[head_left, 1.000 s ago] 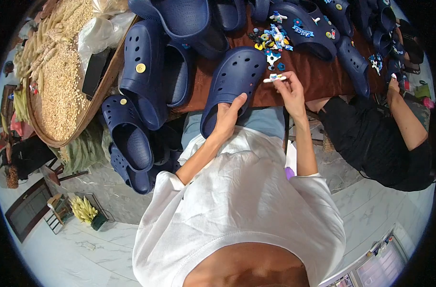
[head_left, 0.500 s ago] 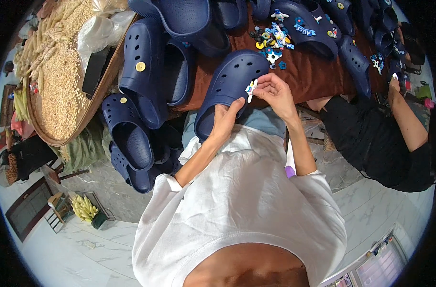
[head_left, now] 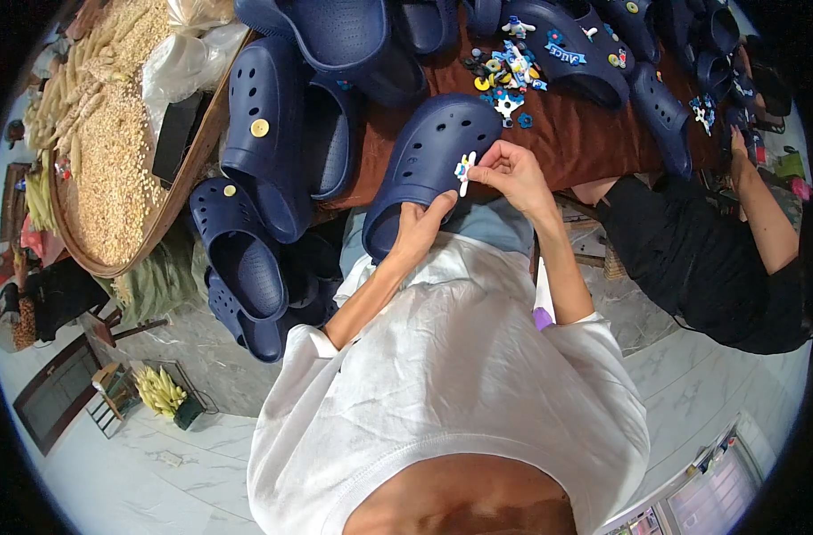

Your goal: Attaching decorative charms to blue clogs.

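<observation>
A navy blue clog (head_left: 435, 141) rests at the table's near edge, toe pointing away from me. My left hand (head_left: 420, 225) grips it at the opening, with the fingers inside and the thumb on the outside. Against the clog's right side is a small white shoe charm (head_left: 463, 171) with blue and yellow bits. My right hand (head_left: 511, 174) pinches this charm between thumb and fingertips. Whether its stem sits in a hole is hidden. Beyond the clog lies a pile of colourful charms (head_left: 506, 71) on the brown cloth (head_left: 567, 147).
More navy clogs (head_left: 264, 125) crowd the left and back. A decorated clog (head_left: 571, 53) stands behind the charms. At far left is a big woven tray (head_left: 148, 241) of corn kernels and cobs. Another person's arm (head_left: 767, 209) reaches in at right, beside a hanging clog (head_left: 660, 120).
My left thumb has shifted slightly down the clog's side. The charm has turned a little in my right fingers against the clog. At right, the other person's hand has moved slightly.
</observation>
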`<state>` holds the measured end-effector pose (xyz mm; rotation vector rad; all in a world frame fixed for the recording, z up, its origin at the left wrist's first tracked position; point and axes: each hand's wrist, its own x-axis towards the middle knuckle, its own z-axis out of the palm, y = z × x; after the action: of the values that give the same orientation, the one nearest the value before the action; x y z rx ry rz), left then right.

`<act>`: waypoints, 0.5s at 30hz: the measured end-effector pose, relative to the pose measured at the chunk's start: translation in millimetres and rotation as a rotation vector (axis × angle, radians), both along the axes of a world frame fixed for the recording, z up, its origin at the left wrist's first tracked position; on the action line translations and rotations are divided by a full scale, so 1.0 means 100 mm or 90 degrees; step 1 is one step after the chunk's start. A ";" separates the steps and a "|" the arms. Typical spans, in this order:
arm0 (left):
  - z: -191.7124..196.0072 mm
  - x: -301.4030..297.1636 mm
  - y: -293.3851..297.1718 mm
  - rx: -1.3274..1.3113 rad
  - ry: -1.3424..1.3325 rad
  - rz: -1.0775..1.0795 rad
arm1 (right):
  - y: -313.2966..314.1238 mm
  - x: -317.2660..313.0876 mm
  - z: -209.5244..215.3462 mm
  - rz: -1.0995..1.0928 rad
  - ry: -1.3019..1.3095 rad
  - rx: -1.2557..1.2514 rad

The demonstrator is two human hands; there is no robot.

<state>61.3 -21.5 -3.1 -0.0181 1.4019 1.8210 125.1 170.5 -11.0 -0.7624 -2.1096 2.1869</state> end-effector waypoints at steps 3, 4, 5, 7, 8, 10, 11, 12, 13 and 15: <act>-0.06 -0.04 0.01 0.023 -0.020 -0.003 | -0.15 -0.01 0.02 -0.052 0.029 -0.014; -0.04 -0.05 0.03 0.025 -0.018 -0.006 | -0.20 -0.02 0.01 -0.087 0.053 0.000; -0.01 -0.06 0.03 0.030 -0.039 0.007 | -0.25 -0.02 0.00 -0.123 0.077 0.014; 0.02 -0.04 0.04 0.037 -0.059 0.016 | -0.35 0.03 -0.01 -0.150 0.078 -0.022; 0.01 -0.02 0.03 0.040 -0.060 0.031 | -0.35 0.06 -0.03 -0.141 0.087 0.002; -0.02 -0.01 0.01 0.043 -0.061 0.043 | -0.30 0.10 -0.04 -0.134 0.098 0.026; -0.03 -0.01 -0.01 0.057 -0.088 0.053 | -0.23 0.12 -0.03 -0.146 0.069 0.085; -0.03 -0.02 -0.02 0.070 -0.115 0.064 | -0.17 0.14 -0.01 -0.157 0.041 0.143; -0.03 -0.02 -0.02 0.070 -0.114 0.065 | -0.12 0.12 0.05 -0.180 0.042 0.282; 0.00 -0.02 -0.03 0.053 -0.133 0.071 | 0.09 0.08 0.00 -0.212 0.029 0.422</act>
<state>59.5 -24.2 -3.5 -0.2415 1.1985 1.9071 133.0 179.0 -11.3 -0.8878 -2.2606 1.2137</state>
